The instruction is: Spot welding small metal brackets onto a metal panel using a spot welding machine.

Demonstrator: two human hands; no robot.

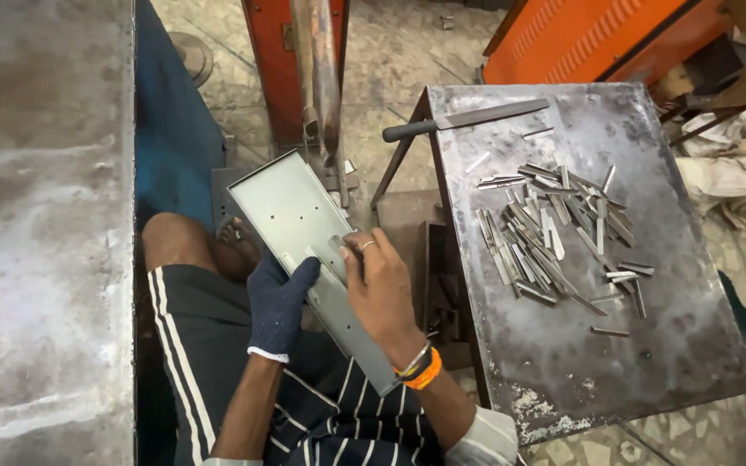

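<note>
Workshop floor tiles lie under a grey sheet-metal panel [304,250] held over the lap, its long axis running away and leftward. Gloved left hand [278,302] grips its near edge; bare right hand [382,289] pinches a small strip [338,248] against it. Loose strips [554,233] and a file [468,118] rest on the worktop [666,345] to the right.

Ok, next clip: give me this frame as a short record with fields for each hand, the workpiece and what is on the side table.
left hand: gloved left hand, gripping the tray's near edge
right hand: bare right hand, pressing a small metal strip onto the tray
workpiece: long grey sheet-metal tray, tilted over the person's lap
side table: steel table bearing a pile of metal strips and a file
</note>
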